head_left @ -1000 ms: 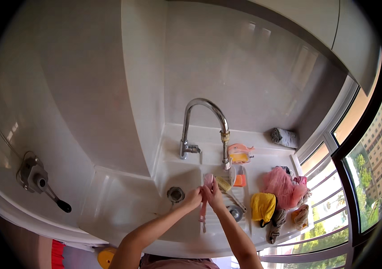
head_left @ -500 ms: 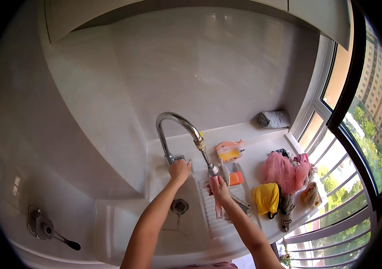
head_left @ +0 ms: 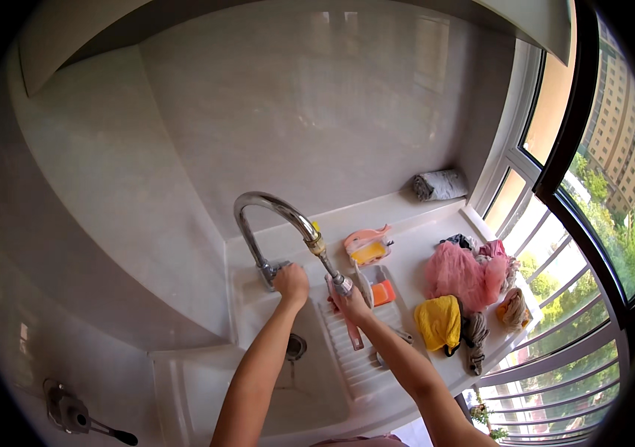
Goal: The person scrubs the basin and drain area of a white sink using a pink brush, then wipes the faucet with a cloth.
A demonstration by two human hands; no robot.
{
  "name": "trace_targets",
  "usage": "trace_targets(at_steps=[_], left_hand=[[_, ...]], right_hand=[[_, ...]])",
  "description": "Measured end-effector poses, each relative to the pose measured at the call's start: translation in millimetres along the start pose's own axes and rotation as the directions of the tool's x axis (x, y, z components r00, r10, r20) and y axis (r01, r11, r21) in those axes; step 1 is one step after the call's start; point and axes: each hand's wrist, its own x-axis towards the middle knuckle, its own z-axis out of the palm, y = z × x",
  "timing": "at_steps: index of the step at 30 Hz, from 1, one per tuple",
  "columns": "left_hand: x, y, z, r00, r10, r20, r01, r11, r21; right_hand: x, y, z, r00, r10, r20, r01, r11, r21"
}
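Observation:
My left hand [head_left: 291, 283] is closed round the lever at the base of the chrome tap [head_left: 267, 200], at the back of the white sink [head_left: 213, 387]. My right hand [head_left: 349, 304] is closed just under the tap's spray nozzle [head_left: 342, 283]. From its grip a flat pink handle [head_left: 354, 335] points down over the ribbed washboard slope [head_left: 347, 365]. A pale elongated piece [head_left: 362, 285] shows beside the fingers; whether it belongs to the pink-handled tool I cannot tell. Below my left wrist lies the round drain [head_left: 296, 347].
Right of the hands are an orange soap bar [head_left: 383, 293] in a recess and a pink soap dish [head_left: 368, 246] with yellow soap. Further right lie pink tulle [head_left: 460, 277], a yellow cloth [head_left: 438, 322] and small garments. A rolled grey cloth [head_left: 440, 185] sits by the barred window.
The view has shifted, so the scene sits further left in the picture. Both hands keep their places, left at the tap lever, right under the nozzle with the pink-handled tool.

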Motion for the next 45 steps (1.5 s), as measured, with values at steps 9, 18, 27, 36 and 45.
trace_targets(at_steps=[9,18,27,36,45], left_hand=[[-12.7,11.8,-31.9,0.997,0.034,0.07,-0.036,0.999,0.019],[-59.5,39.1,-72.8,0.769,0.525,0.363,0.162,0.389,-0.907],[-137.8,-33.1,-91.1,0.998,0.015,0.068,0.067,0.064,-0.996],[-144.9,-54.0,-72.5,0.992,0.015,-0.129,-0.13,0.038,-0.991],[-138.3,-85.5,-13.1,0.78,0.369,0.506,0.612,-0.618,-0.493]], right_hand=[[20.6,7.2,0.6,1.0,0.019,0.013,-0.019,1.0,0.013],[-9.1,-4.7,8.3,0.977,0.189,0.098,-0.203,0.966,0.158],[-66.5,9.5,35.2,0.913,0.226,0.339,-0.136,0.954,-0.268],[-67.4,5.1,59.0,0.95,0.23,0.21,-0.184,0.959,-0.218],[-60.5,-22.9,69.2,0.986,0.15,0.069,-0.128,0.958,-0.256]])
